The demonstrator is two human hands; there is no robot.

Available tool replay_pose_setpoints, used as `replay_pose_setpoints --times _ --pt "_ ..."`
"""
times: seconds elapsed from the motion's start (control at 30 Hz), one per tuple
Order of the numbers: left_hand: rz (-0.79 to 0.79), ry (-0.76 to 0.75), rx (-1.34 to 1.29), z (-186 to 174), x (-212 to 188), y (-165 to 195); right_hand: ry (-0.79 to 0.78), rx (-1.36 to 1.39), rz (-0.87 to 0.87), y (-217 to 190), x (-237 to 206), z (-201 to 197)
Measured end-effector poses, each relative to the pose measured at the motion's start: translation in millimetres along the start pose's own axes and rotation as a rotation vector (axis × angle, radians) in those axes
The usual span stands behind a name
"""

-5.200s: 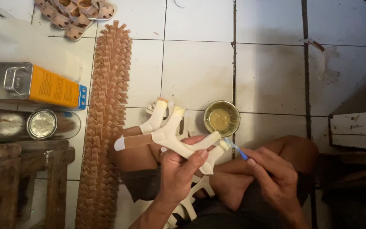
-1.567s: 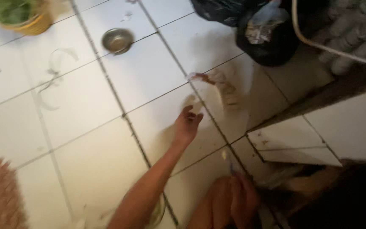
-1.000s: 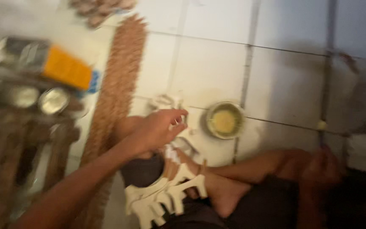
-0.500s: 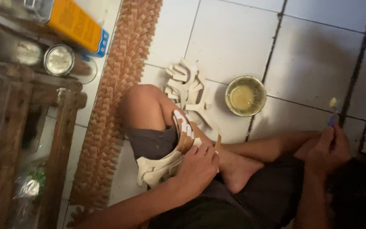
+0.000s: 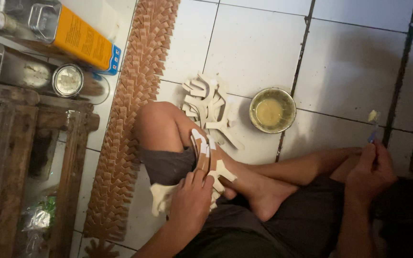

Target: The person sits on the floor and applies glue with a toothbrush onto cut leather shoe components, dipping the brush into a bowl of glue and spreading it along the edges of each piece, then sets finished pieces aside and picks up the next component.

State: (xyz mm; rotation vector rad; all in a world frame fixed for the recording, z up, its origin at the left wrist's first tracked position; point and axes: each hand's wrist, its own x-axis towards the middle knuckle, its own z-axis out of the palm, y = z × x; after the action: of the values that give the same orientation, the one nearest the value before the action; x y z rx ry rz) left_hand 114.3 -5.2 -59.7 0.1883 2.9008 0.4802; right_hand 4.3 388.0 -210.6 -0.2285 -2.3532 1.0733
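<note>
Beside left hand [image 5: 190, 203], cream cutouts [image 5: 207, 102], glue bowl [image 5: 272, 110], woven strip [image 5: 127, 114]

Dim warm light, slight softness

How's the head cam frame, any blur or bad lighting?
Head view: mostly sharp; dim at the right edge, where the right hand sits near shadow; the left hand on the pale cut pieces is evenly lit; faint sheen on the bowl.
</note>
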Motion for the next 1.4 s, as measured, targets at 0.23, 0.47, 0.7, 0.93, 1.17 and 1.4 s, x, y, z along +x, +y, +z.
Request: replay_pose_setpoints --times 0.23,0.47,0.7,0.93,1.17,1.4 --pt "0.059 0.054 0.009 0 -2 -1 -0.003 0.014 0.022 -7 -2 -2" --pt "0.015 0.034 -0.443 -5 -3 -9 -0.004 0.091 0.076 -19 -3 -8" --pt "-0.183 -0.252 -0.936 -9 -8 -29 -0.099 0.13 0.212 -27 -25 -4" --pt "-0.332 -0.492 -1.641 -20 -2 -61 -0.417 0.132 -0.134 -88 -99 45" --pt "-0.277 0.101 -1.781 -30 0 -30 -0.771 0.659 0.809 -156 -133 54" --pt "-0.263 0.359 -2.039 -32 47 29 -0.596 0.812 0.572 -198 -123 48"
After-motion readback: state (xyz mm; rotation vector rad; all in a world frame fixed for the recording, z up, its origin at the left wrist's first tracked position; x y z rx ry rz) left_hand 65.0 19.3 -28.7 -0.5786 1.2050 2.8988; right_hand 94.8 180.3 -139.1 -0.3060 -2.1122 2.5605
